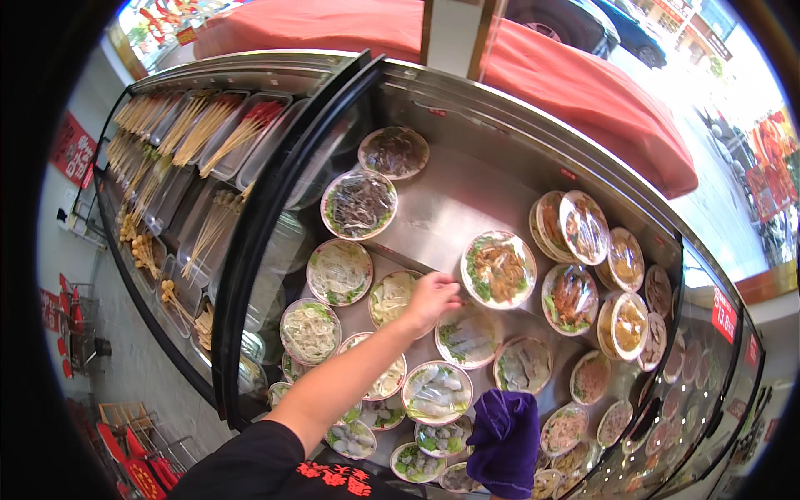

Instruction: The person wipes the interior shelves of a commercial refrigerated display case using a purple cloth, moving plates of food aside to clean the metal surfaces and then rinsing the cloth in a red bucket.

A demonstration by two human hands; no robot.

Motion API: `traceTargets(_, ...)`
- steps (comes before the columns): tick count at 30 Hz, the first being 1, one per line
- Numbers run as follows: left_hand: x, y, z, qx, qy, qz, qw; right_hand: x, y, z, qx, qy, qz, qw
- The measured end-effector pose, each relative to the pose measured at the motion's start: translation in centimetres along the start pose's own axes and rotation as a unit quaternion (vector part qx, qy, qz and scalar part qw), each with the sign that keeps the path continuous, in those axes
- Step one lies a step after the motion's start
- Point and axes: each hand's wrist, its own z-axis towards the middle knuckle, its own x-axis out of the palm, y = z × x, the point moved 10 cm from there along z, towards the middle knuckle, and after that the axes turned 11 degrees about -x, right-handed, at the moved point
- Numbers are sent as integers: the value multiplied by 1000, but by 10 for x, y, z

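Note:
My left hand [432, 302] reaches across the display case, its fingers closed at the left rim of a film-wrapped plate of brown meat pieces with green leaves [500, 268]. Below that plate sits another wrapped plate holding pale grey slices [469, 337]. A plate of whitish food [395, 297] is partly hidden behind my left hand. At the lower middle, a bunched purple cloth [503, 442] covers my right hand, hiding its fingers. Near the cloth lies a wrapped plate of pale rolls on leaves [437, 392].
Stacked wrapped plates [583, 227] stand on the right of the metal shelf [450, 187]. Two dark plates [360, 204] sit at its left. A black-framed glass divider [283, 225] separates trays of skewers [221, 133]. Red cloth [583, 108] hangs beyond the case.

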Motion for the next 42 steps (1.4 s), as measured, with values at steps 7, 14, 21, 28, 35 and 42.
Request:
traceTargets(7, 9, -11, 9, 45, -52, 12, 998, -13, -10, 5, -8, -35, -55, 998)
traceTargets(14, -43, -84, -48, 89, -86, -51, 991, 90, 84, 51, -307, 56, -326, 893)
traceTargets(21, -78, -194, -52, 221, -111, -75, 966, 78, 101, 217, -550, -83, -698, 451)
traceTargets(28, -94, -194, -18, 213, -104, -108, 966, 141, 46, 280, -479, -97, -813, 318)
traceTargets(35, -53, -176, 40, 166, -79, -100, 978, 232, -49, 256, -536, 166, -779, 279)
traceTargets(42, -36, -150, 77, 135, -126, -97, 978, 222, -77, 218, -519, 390, -694, 313)
